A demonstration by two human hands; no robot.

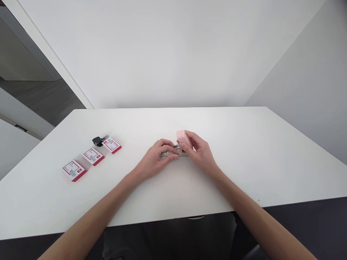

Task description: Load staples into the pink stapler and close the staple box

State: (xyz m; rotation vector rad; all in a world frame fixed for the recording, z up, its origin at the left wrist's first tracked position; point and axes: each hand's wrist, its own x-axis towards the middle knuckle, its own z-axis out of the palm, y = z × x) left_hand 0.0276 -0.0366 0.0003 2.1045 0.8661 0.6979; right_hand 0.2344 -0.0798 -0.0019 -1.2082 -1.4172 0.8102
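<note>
A stapler with a pale pink top part and a light base is between my hands near the middle of the table. Its pink top is tilted up, and a metal rail shows beneath it. My left hand is closed around the base at its left end, where a label with dark print peeks out between the fingers. My right hand pinches the raised pink part from the right. Fingers cover much of the stapler, so whether staples lie in the rail I cannot tell.
On the left of the white table, three small red-and-white boxes lie in a slanting row. A black staple remover touches or nearly touches the farthest box. A white wall rises behind the table's back edge.
</note>
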